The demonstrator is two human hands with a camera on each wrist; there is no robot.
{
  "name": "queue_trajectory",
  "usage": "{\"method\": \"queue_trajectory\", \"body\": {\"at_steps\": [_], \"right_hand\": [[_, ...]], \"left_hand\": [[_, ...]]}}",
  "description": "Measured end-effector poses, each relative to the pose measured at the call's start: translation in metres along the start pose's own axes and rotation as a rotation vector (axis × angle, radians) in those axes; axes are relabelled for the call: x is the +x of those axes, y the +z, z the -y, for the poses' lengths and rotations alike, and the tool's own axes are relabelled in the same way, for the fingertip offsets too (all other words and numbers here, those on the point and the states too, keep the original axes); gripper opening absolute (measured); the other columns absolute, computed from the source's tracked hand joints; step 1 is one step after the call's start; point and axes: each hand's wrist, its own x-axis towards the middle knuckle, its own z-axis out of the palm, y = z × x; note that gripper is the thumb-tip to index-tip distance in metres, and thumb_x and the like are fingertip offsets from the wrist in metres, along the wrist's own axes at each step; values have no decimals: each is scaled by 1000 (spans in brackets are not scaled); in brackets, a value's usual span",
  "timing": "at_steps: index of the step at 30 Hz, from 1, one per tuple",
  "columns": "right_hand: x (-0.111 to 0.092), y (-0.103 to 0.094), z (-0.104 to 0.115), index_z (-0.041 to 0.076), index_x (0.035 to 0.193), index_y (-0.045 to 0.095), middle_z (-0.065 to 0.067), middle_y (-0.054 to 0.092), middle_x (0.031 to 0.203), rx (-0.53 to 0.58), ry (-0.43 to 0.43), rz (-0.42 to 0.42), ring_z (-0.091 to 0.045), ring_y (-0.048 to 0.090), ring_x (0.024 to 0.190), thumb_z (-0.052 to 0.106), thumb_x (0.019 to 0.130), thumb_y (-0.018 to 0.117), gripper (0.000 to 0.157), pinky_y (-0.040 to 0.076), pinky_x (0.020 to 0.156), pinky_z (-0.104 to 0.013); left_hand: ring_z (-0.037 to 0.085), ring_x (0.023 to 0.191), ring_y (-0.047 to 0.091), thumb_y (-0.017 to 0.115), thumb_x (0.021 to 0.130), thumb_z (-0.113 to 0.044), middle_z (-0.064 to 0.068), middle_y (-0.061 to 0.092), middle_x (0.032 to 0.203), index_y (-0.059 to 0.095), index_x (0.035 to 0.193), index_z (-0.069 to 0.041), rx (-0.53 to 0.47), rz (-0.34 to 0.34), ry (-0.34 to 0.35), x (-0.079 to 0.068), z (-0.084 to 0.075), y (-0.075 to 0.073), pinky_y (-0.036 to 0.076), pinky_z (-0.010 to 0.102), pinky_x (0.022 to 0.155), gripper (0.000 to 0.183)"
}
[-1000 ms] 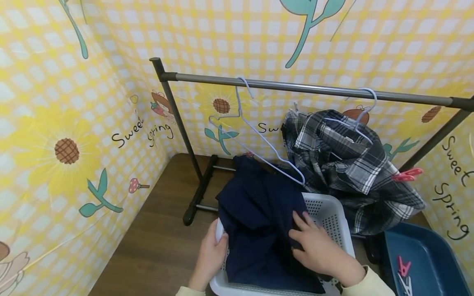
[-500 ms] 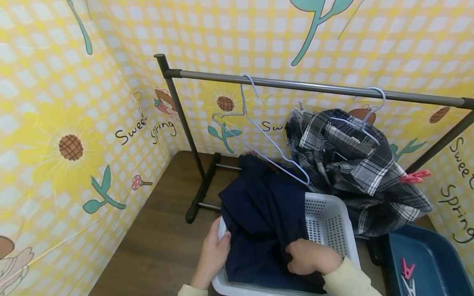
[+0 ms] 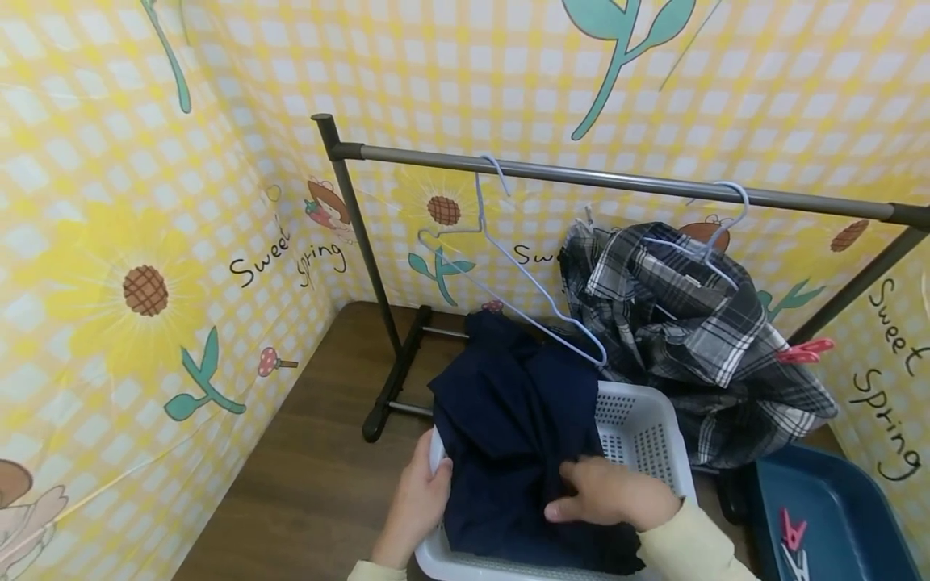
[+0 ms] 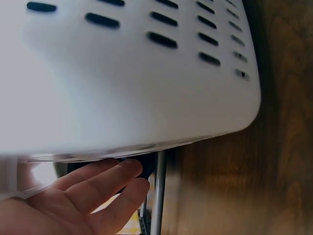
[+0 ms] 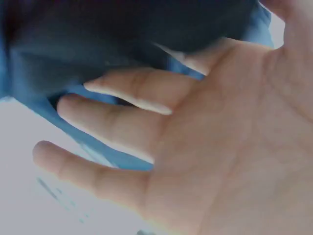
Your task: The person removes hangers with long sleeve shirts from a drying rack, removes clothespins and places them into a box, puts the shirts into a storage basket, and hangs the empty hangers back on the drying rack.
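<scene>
A dark navy garment [image 3: 501,403] lies bunched over a white perforated laundry basket [image 3: 657,428], one end hanging past the far rim. My left hand [image 3: 421,492] grips the basket's left rim, thumb on top. In the left wrist view, the fingers [image 4: 105,188] of that hand lie against the basket's wall [image 4: 122,107]. On the garment's right side rests my right hand [image 3: 610,492], thumb out. Its fingers [image 5: 112,120] look spread and fairly straight in the right wrist view, touching the cloth [image 5: 98,54], with the fingertips partly hidden.
Above the basket runs a metal rail [image 3: 596,177] with a bare lilac hanger [image 3: 541,290]. A grey plaid shirt [image 3: 668,315] hangs at right, a red clothespin [image 3: 805,351] on it. A blue tub [image 3: 835,500] holds a pink clothespin [image 3: 792,528] and a white one.
My right hand has moved down from the garment's upper right side, its spread fingers drawing in. The garment's right edge has shifted slightly. My left hand stays on the rim.
</scene>
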Motion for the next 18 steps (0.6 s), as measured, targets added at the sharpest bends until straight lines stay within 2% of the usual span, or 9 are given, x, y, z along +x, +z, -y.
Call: {"method": "queue_trajectory", "body": {"at_steps": [2, 4, 7, 8, 10, 11, 13, 15, 18], "right_hand": [[-1, -15, 0, 10, 91, 61, -3, 59, 83, -86, -90, -205, -24, 58, 80, 51, 80, 68, 43, 47, 69, -43], [0, -31, 1, 14, 82, 55, 1, 51, 72, -198, -154, -405, -20, 54, 65, 45, 82, 69, 34, 43, 56, -38], [10, -53, 1, 12, 86, 55, -1, 51, 72, -324, -166, -586, -22, 52, 62, 38, 83, 71, 31, 40, 50, -37], [14, -59, 0, 10, 93, 58, -6, 55, 78, -339, -158, -606, -26, 55, 66, 38, 82, 72, 33, 43, 52, -39], [25, -68, -4, 8, 116, 57, -18, 59, 105, -319, -120, -577, -38, 57, 87, 41, 81, 73, 51, 46, 63, -47], [32, -71, -7, 9, 129, 51, -24, 53, 120, -302, -95, -549, -43, 53, 101, 44, 80, 73, 64, 46, 70, -53], [46, -72, -15, 14, 146, 33, -31, 30, 143, -250, -42, -466, -49, 36, 123, 49, 78, 72, 87, 38, 84, -62], [59, -68, -24, 16, 151, 22, -33, 18, 147, -218, 8, -390, -51, 23, 130, 53, 76, 72, 96, 28, 90, -69], [73, -53, -39, 13, 149, 26, -33, 31, 141, -249, 42, -380, -52, 30, 126, 54, 79, 69, 92, 23, 90, -72]], "left_hand": [[30, 103, 57, 55, 93, -12, 21, 58, 119, 40, 138, -10, 19, 1, 5, -1, 0, 0, 45, 50, 84, 48], [31, 102, 58, 55, 92, -12, 21, 59, 118, 40, 138, -10, 32, -3, 5, -2, 1, 0, 45, 50, 83, 48], [31, 101, 58, 56, 92, -13, 21, 59, 117, 40, 138, -10, 53, -10, -3, -3, 2, 0, 46, 50, 82, 48], [31, 101, 58, 56, 92, -13, 21, 59, 117, 40, 138, -10, 56, -13, -4, -3, 3, 0, 46, 51, 82, 49], [32, 101, 59, 56, 92, -14, 22, 59, 117, 40, 138, -10, 58, -17, -3, -2, 3, 0, 46, 51, 82, 49], [32, 101, 59, 56, 92, -14, 22, 59, 118, 40, 138, -10, 56, -19, -2, -2, 2, -1, 46, 51, 82, 49], [32, 101, 59, 56, 92, -14, 22, 59, 118, 41, 138, -9, 49, -24, 0, -1, 2, -1, 46, 51, 82, 49], [33, 101, 58, 56, 92, -13, 23, 58, 118, 41, 138, -8, 44, -19, 4, -1, 1, -1, 46, 52, 82, 49], [33, 103, 57, 56, 92, -13, 23, 57, 119, 41, 138, -8, 38, -8, -3, -2, 0, 0, 45, 52, 83, 49]]}}
